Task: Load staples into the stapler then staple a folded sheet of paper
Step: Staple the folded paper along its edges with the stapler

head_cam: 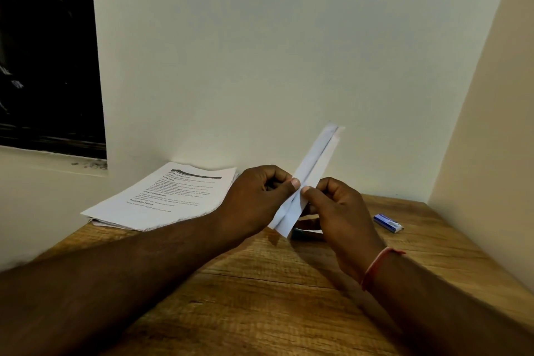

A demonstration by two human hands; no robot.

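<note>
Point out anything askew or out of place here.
The stack of printed white sheets sits skewed, its near corner overhanging the wooden table, with lower sheets fanned out. The folded white paper strip, pinched by the left hand and right hand, has uneven top ends.

Wooden table point(260, 298) bears a paper stack point(161, 199) (printed) and blue box point(388, 222).

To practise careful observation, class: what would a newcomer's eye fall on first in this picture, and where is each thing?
First the folded sheet of paper, a narrow white strip tilted up toward the wall, pinched mid-frame by the left hand and the right hand above the wooden table. Next the stack of printed pages at the table's back left, then the small blue box lying to the right.
</note>
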